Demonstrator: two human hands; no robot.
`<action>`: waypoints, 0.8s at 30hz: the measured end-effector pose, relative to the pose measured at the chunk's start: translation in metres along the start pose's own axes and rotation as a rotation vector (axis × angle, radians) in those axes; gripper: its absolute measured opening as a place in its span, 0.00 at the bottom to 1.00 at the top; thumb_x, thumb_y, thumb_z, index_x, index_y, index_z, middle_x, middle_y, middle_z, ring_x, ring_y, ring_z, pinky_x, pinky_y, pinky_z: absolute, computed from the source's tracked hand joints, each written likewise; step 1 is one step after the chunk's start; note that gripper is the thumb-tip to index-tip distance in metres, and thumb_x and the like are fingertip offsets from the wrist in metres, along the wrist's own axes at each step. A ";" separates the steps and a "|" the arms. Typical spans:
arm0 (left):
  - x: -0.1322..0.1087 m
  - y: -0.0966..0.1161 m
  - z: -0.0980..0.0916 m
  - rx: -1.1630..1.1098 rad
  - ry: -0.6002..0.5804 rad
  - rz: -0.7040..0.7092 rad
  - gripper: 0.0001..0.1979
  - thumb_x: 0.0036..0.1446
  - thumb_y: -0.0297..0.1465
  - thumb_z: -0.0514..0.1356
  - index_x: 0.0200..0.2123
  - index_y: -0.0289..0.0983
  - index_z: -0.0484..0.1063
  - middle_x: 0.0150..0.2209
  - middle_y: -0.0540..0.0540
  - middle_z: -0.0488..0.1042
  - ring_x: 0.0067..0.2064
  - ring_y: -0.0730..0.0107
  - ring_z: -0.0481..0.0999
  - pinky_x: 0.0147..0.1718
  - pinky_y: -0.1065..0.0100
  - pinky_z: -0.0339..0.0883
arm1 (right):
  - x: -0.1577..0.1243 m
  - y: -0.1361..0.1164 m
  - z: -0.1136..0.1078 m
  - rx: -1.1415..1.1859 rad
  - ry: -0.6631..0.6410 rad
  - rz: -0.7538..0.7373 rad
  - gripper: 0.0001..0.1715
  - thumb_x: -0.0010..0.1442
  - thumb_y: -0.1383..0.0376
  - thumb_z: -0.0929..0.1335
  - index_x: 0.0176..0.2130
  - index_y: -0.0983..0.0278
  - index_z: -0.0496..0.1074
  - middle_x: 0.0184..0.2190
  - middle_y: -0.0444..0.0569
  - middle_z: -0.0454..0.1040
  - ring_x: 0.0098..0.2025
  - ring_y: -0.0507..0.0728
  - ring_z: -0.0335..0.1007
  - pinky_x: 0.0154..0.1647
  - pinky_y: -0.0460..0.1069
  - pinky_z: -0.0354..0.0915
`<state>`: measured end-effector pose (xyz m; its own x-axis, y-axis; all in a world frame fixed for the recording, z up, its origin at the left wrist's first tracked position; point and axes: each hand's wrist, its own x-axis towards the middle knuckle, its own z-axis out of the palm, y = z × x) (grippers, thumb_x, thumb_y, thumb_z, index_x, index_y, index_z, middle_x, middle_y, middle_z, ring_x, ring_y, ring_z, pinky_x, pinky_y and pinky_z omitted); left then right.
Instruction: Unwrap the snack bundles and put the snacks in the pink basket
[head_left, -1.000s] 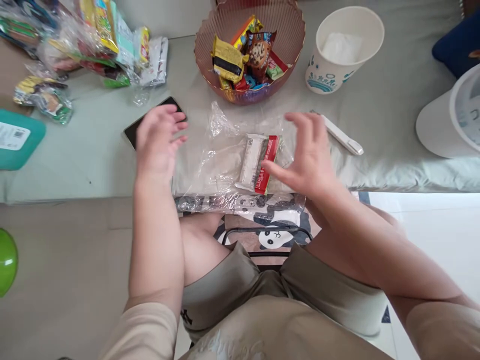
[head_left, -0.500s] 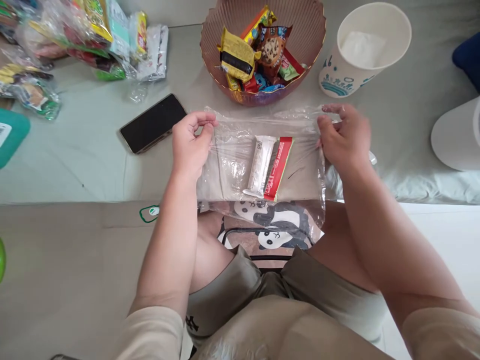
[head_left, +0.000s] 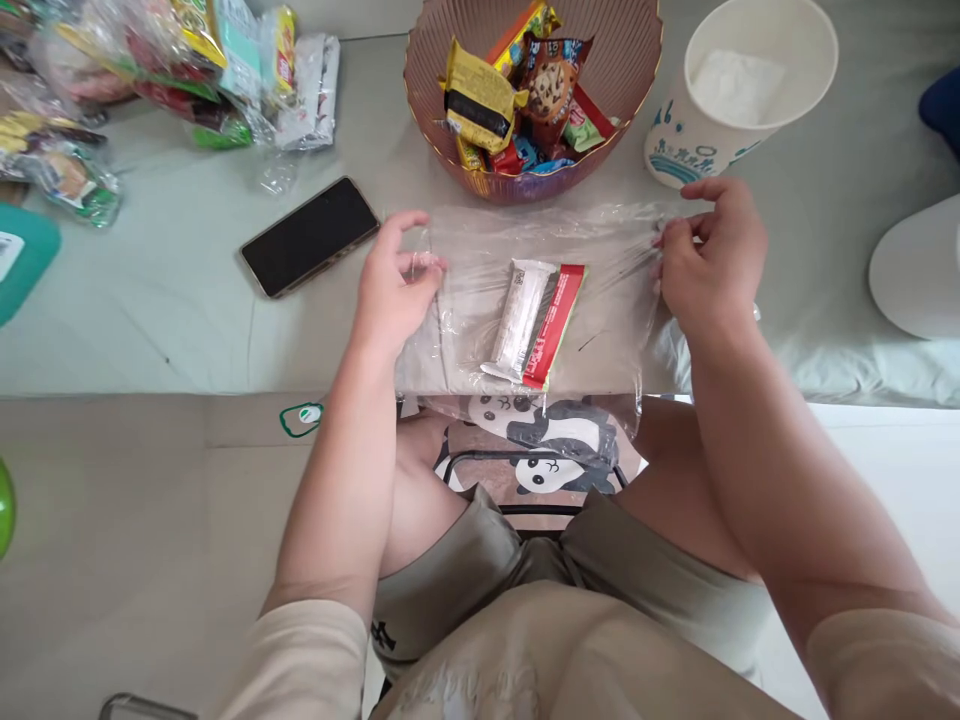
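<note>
Plastic bag stays flat if we pinch its top corners evenly, left hand and right hand both gripping film, snack bars centred.

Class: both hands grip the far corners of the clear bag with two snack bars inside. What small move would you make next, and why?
Probably run the left hand and right hand along the bag mouth to press it shut: the bars already lie inside, and both hands pinch its far edge.
</note>
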<state>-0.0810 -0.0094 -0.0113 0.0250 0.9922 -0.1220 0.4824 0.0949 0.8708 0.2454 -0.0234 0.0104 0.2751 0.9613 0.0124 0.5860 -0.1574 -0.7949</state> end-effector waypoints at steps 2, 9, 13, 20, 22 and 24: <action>-0.003 0.006 0.000 0.037 0.090 -0.036 0.13 0.60 0.33 0.64 0.49 0.45 0.72 0.41 0.49 0.80 0.34 0.70 0.76 0.30 0.66 0.68 | 0.002 0.001 -0.005 -0.030 0.069 -0.098 0.19 0.71 0.54 0.64 0.58 0.57 0.67 0.47 0.57 0.76 0.32 0.60 0.75 0.29 0.56 0.69; -0.056 0.053 0.012 0.296 0.357 0.252 0.05 0.61 0.31 0.63 0.41 0.42 0.75 0.46 0.45 0.76 0.42 0.64 0.77 0.43 0.61 0.73 | -0.042 -0.032 0.000 -0.237 0.028 -0.612 0.16 0.70 0.69 0.60 0.50 0.60 0.73 0.44 0.59 0.74 0.47 0.65 0.73 0.50 0.62 0.69; -0.081 0.069 0.039 0.352 -0.064 0.258 0.11 0.60 0.34 0.65 0.47 0.41 0.75 0.44 0.46 0.78 0.41 0.65 0.78 0.43 0.62 0.73 | -0.061 -0.029 0.028 -0.341 -0.334 -0.754 0.19 0.65 0.72 0.62 0.48 0.60 0.76 0.48 0.56 0.78 0.52 0.66 0.72 0.54 0.61 0.66; -0.074 0.065 0.048 0.422 -0.181 0.098 0.23 0.57 0.32 0.67 0.57 0.42 0.69 0.49 0.42 0.77 0.46 0.56 0.79 0.45 0.57 0.72 | -0.059 -0.004 0.040 -0.384 -0.359 -0.807 0.20 0.69 0.73 0.61 0.49 0.58 0.78 0.52 0.52 0.80 0.62 0.65 0.67 0.56 0.60 0.60; -0.071 0.059 0.043 0.298 -0.189 0.043 0.24 0.56 0.31 0.67 0.55 0.44 0.68 0.46 0.46 0.78 0.41 0.61 0.78 0.41 0.60 0.72 | -0.060 -0.002 0.043 -0.396 -0.335 -0.786 0.19 0.69 0.72 0.62 0.47 0.57 0.79 0.49 0.53 0.79 0.60 0.65 0.66 0.55 0.61 0.60; -0.068 0.053 0.036 0.111 -0.202 -0.051 0.24 0.54 0.31 0.66 0.54 0.46 0.68 0.42 0.49 0.77 0.34 0.67 0.76 0.34 0.64 0.71 | -0.061 -0.002 0.045 -0.388 -0.318 -0.782 0.18 0.69 0.71 0.62 0.44 0.58 0.80 0.46 0.55 0.77 0.58 0.65 0.65 0.55 0.61 0.60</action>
<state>-0.0257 -0.0743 0.0258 0.1670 0.9491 -0.2670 0.5804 0.1242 0.8048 0.1933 -0.0712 -0.0166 -0.4940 0.8339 0.2463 0.7464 0.5520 -0.3718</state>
